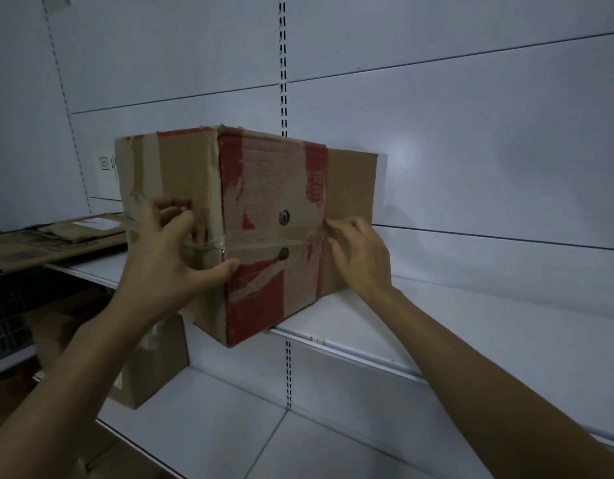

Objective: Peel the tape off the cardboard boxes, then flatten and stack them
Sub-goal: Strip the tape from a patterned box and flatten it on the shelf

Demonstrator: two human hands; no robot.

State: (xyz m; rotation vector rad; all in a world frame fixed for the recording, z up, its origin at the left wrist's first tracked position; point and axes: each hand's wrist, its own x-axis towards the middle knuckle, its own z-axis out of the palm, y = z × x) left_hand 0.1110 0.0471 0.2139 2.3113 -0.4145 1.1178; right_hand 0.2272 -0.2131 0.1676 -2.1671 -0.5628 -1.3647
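On the white shelf [437, 326] in front of the person, a cardboard box [264, 202] stands turned corner-forward, and that corner juts out past the shelf's front edge with nothing under it. This is the main hazard: a hard tug on the tape could swing or drag the box off the shelf toward the lower level, where another box [150, 368] sits.

To the left, flattened cardboard [49, 243] lies stacked on the same shelf level, so this box looks like one of those not yet done.

The left hand [167, 257] braces the box at its near vertical edge, thumb pressed against the red-printed face and fingers curled onto the brown face. The right hand [360, 250] rests on the right part of the box, its fingertips bunched at the end of a clear tape strip [260, 242] that runs across the face and wraps around the corner. It seems to be picking at the tape edge, though the dim view does not show whether any tape is pinched.

The tape looks wrinkled and stretched, so it may tear into slivers, or lift the paper skin, as the torn red print suggests.
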